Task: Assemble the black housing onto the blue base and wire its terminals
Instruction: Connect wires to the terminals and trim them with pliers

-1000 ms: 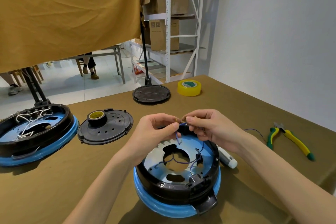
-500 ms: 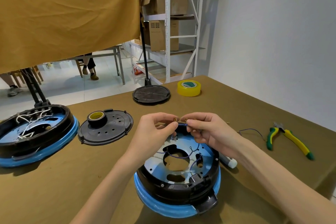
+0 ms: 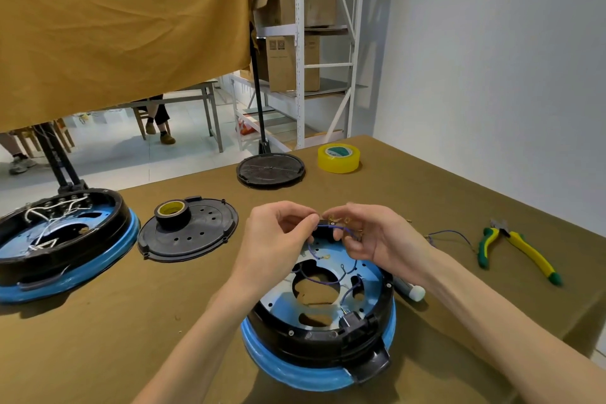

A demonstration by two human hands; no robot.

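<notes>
**Inspector:** Start with the largest item. Where does the assembly sit?

**Assessor:** Lower centre of the frame, on the desk (image 3: 131,338). The black housing (image 3: 295,336) is seated on the blue base (image 3: 314,374), ring on ring, so I judge the fitting step done and the wiring step in hand.

**Inspector:** What has changed over the last second?

**Assessor:** The hands have parted slightly and a purple wire (image 3: 337,227) now shows stretched between them, above the far rim of the housing. A second ago the fingertips were pressed together and hid it. The housing and base have not shifted.

**Inspector:** State of each grip?

**Assessor:** The left hand (image 3: 278,239) pinches one end of the wire between thumb and forefinger. The right hand (image 3: 370,239) has its fingers curled round the other end, where small brass ring terminals (image 3: 333,217) show. Both are grasping the wire, neither released.

**Inspector:** Meaning for the task?

**Assessor:** In my judgement a lead is being readied for the far-side terminal block; more purple leads lie loose inside the housing. The pliers (image 3: 518,249) lie untouched at the right.
</notes>
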